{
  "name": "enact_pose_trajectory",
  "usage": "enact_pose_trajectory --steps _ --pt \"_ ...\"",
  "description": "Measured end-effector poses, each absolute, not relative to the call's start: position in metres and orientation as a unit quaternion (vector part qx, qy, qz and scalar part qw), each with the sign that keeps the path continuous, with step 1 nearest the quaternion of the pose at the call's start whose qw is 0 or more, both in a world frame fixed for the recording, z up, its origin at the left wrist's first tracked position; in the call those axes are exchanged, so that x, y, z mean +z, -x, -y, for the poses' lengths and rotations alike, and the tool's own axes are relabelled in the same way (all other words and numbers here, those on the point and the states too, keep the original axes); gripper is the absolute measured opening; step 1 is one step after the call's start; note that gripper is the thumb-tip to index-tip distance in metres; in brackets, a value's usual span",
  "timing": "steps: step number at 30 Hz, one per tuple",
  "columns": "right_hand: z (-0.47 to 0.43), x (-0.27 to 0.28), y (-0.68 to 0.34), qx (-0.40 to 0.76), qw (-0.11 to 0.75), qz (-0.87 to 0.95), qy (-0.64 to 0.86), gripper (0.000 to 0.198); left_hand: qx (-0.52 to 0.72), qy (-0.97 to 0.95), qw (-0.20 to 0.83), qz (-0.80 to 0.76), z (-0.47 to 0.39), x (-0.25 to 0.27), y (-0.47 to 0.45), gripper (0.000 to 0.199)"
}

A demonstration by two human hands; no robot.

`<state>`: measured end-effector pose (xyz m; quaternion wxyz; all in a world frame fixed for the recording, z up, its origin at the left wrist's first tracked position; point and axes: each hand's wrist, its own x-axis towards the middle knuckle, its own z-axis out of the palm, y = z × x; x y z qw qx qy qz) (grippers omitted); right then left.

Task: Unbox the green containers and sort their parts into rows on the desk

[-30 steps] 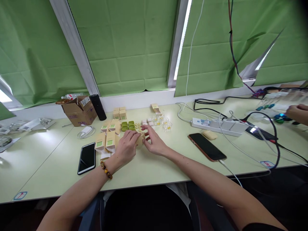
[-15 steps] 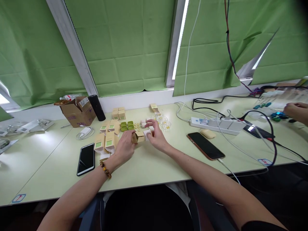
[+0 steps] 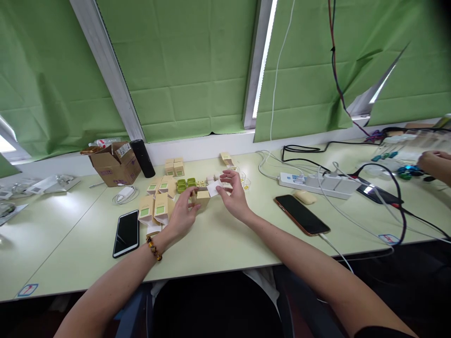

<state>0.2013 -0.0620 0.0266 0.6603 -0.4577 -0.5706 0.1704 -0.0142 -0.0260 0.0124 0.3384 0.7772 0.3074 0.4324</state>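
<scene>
My left hand is closed around a small tan cardboard box above the table. My right hand pinches a white paper piece at the box's upper right; whether it is attached to the box I cannot tell. Left of my left hand stand several tan boxes with green labels. Just beyond the hands are green small containers, tiny yellowish pieces and clear round cups, partly hidden by my fingers.
A phone lies at left, another phone at right with a cable. Behind it is a power strip with cords. A brown carton and black cylinder stand at the back. Another person's hand is far right.
The small box has turned in my left hand, now showing a closed tan side. My right hand has shifted slightly right and up, with more of the white paper piece visible.
</scene>
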Motion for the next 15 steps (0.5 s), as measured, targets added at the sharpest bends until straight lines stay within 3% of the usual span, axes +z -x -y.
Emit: enact_pose_trajectory --steps 3,5,10,15 --pt "0.064 0.026 -0.204 -0.004 0.610 0.642 0.463 0.032 0.438 -0.783 0.325 -0.299 0.027 0.012 0.015 0.061" --pt "0.065 0.025 -0.205 -0.058 0.565 0.693 0.444 0.032 0.437 -0.801 0.291 -0.288 0.027 0.012 0.015 0.067" --pt "0.068 0.021 -0.200 -0.073 0.488 0.764 0.416 0.042 0.429 -0.841 0.172 -0.280 0.028 0.013 0.016 0.072" --pt "0.073 0.021 -0.199 -0.075 0.505 0.758 0.407 0.022 0.434 -0.841 0.117 -0.302 0.030 0.015 0.016 0.073"
